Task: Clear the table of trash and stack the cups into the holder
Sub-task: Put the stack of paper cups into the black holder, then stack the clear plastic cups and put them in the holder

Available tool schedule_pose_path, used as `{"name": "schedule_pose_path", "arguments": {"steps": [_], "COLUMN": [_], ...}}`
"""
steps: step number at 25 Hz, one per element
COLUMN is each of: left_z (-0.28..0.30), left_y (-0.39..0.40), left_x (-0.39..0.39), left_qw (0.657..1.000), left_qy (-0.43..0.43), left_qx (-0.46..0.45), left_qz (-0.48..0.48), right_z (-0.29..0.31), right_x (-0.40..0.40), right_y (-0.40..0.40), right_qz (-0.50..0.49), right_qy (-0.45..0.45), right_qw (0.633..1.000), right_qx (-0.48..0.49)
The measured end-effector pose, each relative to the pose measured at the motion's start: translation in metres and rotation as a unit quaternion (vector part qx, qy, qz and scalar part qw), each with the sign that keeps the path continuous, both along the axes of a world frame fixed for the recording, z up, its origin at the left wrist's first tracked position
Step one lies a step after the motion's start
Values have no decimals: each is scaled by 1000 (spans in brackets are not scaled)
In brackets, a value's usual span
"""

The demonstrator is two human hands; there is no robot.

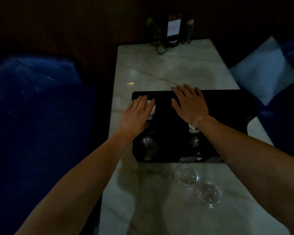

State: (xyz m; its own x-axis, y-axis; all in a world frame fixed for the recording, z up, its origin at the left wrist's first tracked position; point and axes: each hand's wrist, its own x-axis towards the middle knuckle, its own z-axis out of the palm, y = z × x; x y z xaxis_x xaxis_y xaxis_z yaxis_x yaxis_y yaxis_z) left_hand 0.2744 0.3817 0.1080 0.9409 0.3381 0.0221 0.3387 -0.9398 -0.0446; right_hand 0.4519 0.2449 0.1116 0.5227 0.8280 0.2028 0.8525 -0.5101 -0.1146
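- a black holder (227, 102) lies flat across the middle of the pale marble table (159, 72), its right end reaching past the table's right edge
- a white-topped cup (151, 107) sits in the holder's far left slot, with the left hand (136, 114) laid over it, fingers curled around its top and side in a closed grasp
- a clear cup (148, 146) stands in the near left slot, just below that hand
- on the right side of the holder two more cups (194, 133) sit one behind the other, partly hidden under the right wrist; details too dark to tell
- the right hand (189, 104) rests flat, palm down, fingers spread, on the holder's far edge, grasping nothing
- two clear dome lids (187, 175) lie on the table just in front of the holder, side by side and touching
- at the table's far end stand a sign card (173, 28) and small plants (157, 34)
- a dark blue seat (32, 99) lies left of the table, a pale cushion (265, 73) to the right
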Motion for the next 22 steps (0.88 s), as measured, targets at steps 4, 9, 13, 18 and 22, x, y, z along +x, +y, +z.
{"name": "schedule_pose_path", "arguments": {"steps": [4, 9, 13, 18, 22], "left_z": [-14, -61, -102, -128, -132], "left_y": [-29, -92, -135, -138, -115], "left_x": [-44, -123, -173, -184, -174], "left_qw": [987, 943, 939, 926, 962], "left_qy": [-148, -272, -218, -19, 68], "left_qx": [-51, -126, -192, -294, -230], "left_qz": [35, 147, 183, 235, 131], "right_z": [2, -41, -87, -125, -132], "right_x": [-37, -125, -182, -197, -182], "right_y": [-30, -122, -179, -190, -159], "right_qz": [-1, -9, -27, -10, 52], "right_qy": [11, 100, 165, 252, 197], "right_qw": [992, 966, 974, 963, 962], "right_qx": [124, 238, 150, -93, -181]}}
